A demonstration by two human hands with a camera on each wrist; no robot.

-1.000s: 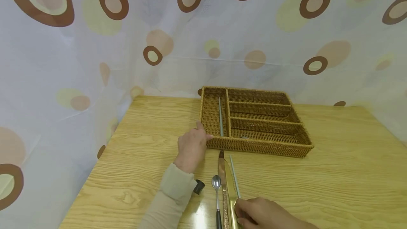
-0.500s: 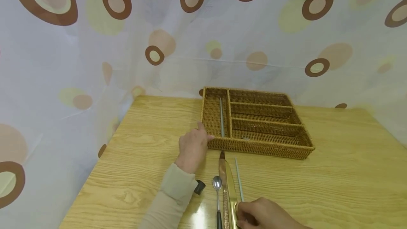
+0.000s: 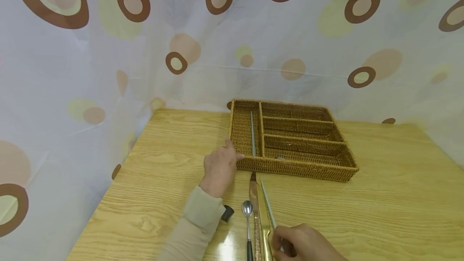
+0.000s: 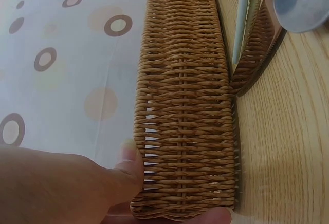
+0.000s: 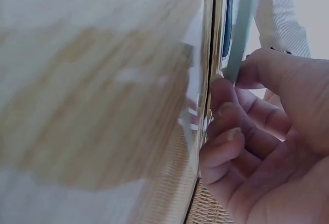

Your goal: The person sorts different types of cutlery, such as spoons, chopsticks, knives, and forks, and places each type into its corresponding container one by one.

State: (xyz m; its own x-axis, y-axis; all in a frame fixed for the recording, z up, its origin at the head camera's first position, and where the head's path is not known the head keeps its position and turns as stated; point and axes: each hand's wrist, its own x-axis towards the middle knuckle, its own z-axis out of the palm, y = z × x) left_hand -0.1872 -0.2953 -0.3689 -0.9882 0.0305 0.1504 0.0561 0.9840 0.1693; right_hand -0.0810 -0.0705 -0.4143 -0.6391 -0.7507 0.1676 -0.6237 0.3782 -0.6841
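My left hand (image 3: 219,170) grips the near left corner of a wicker cutlery tray (image 3: 295,166); in the left wrist view its thumb lies against the woven wall (image 4: 182,111). My right hand (image 3: 302,241) pinches a thin pale green chopstick (image 3: 268,202) between thumb and fingers, its far end pointing toward the tray. The right wrist view shows the chopstick (image 5: 242,34) at the fingertips. Just left of it lie a gold knife (image 3: 263,212), a copper-coloured knife (image 3: 254,196) and a black-handled spoon (image 3: 247,208). Another pale green chopstick (image 3: 253,134) lies in the tray's left compartment.
The tray has a long left compartment and 3 crosswise ones; a small shiny piece (image 3: 280,158) shows in the nearest. A black object (image 3: 227,213) is beside the left sleeve. A patterned sheet (image 3: 203,83) hangs behind the wooden table (image 3: 391,196).
The chopstick's far end swung right, then back left toward the gold knife. My right hand shifted slightly right. The left hand stays on the tray corner.
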